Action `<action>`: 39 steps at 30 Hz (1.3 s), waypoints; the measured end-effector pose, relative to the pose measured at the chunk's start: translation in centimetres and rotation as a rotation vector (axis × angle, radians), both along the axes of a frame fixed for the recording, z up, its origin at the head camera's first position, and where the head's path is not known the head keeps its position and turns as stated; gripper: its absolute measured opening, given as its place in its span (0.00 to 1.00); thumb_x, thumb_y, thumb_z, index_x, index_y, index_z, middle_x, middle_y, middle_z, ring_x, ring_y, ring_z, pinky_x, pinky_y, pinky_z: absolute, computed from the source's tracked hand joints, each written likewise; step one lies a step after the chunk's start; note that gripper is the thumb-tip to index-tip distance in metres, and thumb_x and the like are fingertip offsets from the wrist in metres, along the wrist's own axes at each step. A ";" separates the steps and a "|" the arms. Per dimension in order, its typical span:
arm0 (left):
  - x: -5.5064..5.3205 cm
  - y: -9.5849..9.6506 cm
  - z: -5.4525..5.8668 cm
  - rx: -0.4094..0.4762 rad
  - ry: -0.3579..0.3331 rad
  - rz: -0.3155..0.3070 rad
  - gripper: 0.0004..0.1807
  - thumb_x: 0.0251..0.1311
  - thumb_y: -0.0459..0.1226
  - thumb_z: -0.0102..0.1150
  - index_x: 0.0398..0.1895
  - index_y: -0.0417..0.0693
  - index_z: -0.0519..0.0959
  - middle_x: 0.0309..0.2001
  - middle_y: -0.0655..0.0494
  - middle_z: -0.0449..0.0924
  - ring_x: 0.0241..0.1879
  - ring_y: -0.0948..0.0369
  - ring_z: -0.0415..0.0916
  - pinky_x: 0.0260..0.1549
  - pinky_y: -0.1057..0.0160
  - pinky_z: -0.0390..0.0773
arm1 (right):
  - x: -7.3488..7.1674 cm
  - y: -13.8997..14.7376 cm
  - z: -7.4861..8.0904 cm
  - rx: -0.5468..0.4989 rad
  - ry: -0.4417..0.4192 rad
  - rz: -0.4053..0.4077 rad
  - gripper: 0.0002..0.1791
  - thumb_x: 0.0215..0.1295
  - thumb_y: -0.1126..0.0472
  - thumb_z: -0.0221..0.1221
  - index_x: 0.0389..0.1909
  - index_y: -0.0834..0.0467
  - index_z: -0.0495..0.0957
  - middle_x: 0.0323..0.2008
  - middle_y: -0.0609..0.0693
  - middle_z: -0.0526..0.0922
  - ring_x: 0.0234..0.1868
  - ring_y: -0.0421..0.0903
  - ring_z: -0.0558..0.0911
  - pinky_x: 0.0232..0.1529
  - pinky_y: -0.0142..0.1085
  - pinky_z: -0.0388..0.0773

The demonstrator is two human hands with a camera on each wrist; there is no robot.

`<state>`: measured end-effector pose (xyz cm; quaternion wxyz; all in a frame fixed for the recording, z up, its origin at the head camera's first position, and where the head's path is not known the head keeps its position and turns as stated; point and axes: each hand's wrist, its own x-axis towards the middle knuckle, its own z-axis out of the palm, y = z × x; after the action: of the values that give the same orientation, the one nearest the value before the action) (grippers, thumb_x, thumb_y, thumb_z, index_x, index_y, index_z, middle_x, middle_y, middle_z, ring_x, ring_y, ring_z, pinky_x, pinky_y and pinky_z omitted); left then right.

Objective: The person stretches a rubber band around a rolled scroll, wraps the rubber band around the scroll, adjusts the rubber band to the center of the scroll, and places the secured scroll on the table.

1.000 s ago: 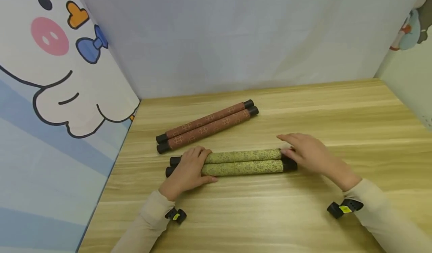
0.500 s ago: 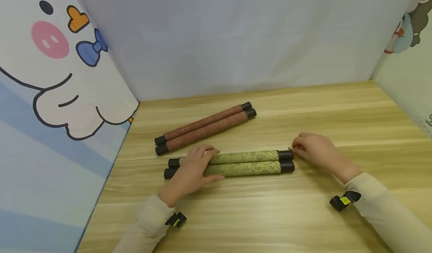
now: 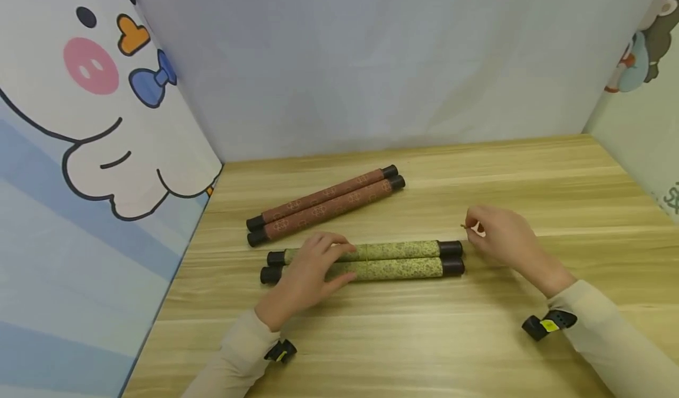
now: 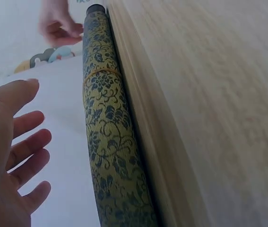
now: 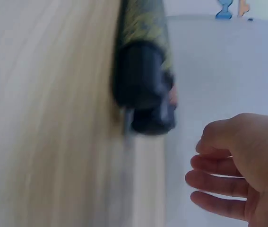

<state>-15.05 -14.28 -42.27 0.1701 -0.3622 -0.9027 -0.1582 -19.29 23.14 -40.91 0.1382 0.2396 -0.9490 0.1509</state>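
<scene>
A rolled scroll (image 3: 403,268) in green-yellow patterned cloth, with two black-ended rollers side by side, lies on the table. Around its middle runs a thin yellow band (image 4: 102,72). My left hand (image 3: 313,271) is spread over the scroll's left half; fingers and thumb look relaxed and apart in the left wrist view. Just off the right end, my right hand (image 3: 501,233) pinches a tiny yellow-brown strip (image 3: 464,226) between thumb and index finger. In the right wrist view the strip is hidden, and the black roller ends (image 5: 141,78) show beside the hand.
Behind the green scroll a second rolled scroll (image 3: 329,200), reddish brown with black ends, lies slanted on the wooden table (image 3: 403,339). A pale cloth wall (image 3: 371,68) rises at the back, with a cartoon-printed panel (image 3: 154,191) at the left.
My right hand has drawn away from the scroll's right end, its thumb and index finger now together on the tiny strip. My left hand has shifted slightly right along the scroll.
</scene>
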 end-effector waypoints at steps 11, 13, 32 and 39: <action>0.7 3.6 1.0 0.049 0.096 -0.140 0.19 0.59 0.46 0.68 0.53 0.52 0.81 0.48 0.60 0.82 0.50 0.62 0.78 0.52 0.61 0.79 | 4.3 -7.7 1.7 -0.258 -0.016 0.394 0.11 0.54 0.71 0.69 0.34 0.54 0.81 0.30 0.43 0.85 0.27 0.32 0.80 0.29 0.28 0.80; 0.9 4.2 1.0 0.056 0.111 -0.165 0.17 0.60 0.47 0.67 0.50 0.53 0.82 0.45 0.61 0.83 0.47 0.63 0.78 0.51 0.63 0.78 | 4.8 -8.6 1.5 -0.288 -0.009 0.460 0.11 0.54 0.70 0.69 0.34 0.54 0.81 0.31 0.43 0.86 0.27 0.32 0.80 0.29 0.26 0.80; 1.7 5.2 0.7 0.113 0.112 -0.198 0.05 0.59 0.43 0.67 0.36 0.57 0.82 0.36 0.66 0.83 0.38 0.68 0.76 0.44 0.68 0.77 | 6.2 -9.8 0.3 -0.401 -0.095 0.476 0.14 0.52 0.71 0.70 0.31 0.52 0.77 0.27 0.42 0.84 0.26 0.28 0.78 0.27 0.23 0.78; 1.9 5.1 0.8 0.098 0.085 -0.184 0.02 0.61 0.42 0.66 0.35 0.58 0.83 0.35 0.68 0.83 0.38 0.68 0.75 0.47 0.68 0.76 | 6.3 -9.8 0.4 -0.402 -0.145 0.476 0.14 0.53 0.72 0.69 0.31 0.52 0.78 0.28 0.42 0.84 0.28 0.29 0.80 0.28 0.24 0.79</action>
<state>-13.13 -9.19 -41.50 0.2104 -0.4414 -0.8487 -0.2015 -13.02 13.35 -40.52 0.0756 0.4115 -0.8247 0.3805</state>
